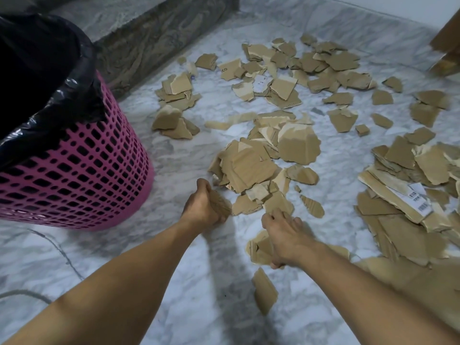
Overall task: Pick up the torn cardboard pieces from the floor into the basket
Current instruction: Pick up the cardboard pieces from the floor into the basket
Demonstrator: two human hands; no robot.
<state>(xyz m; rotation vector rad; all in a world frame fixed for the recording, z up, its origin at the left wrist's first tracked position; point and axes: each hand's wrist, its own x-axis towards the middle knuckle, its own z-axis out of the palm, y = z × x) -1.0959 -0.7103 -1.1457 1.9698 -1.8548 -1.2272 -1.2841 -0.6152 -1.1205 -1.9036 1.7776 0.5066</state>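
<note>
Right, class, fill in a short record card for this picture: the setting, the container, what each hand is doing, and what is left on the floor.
setting: white marble floor
container: pink basket lined with a black bag, standing on the person's left
left hand: left hand grips a cardboard piece
right hand: right hand holds several pieces
left on floor: many torn cardboard pieces, scattered ahead and to the right

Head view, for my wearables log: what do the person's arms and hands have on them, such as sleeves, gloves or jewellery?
Nothing is worn on what shows. The left hand and right hand are bare, with no gloves, and no rings or watch can be made out. Both forearms are uncovered from wrist to the frame's lower edge; no sleeve, band or marking shows.
</note>
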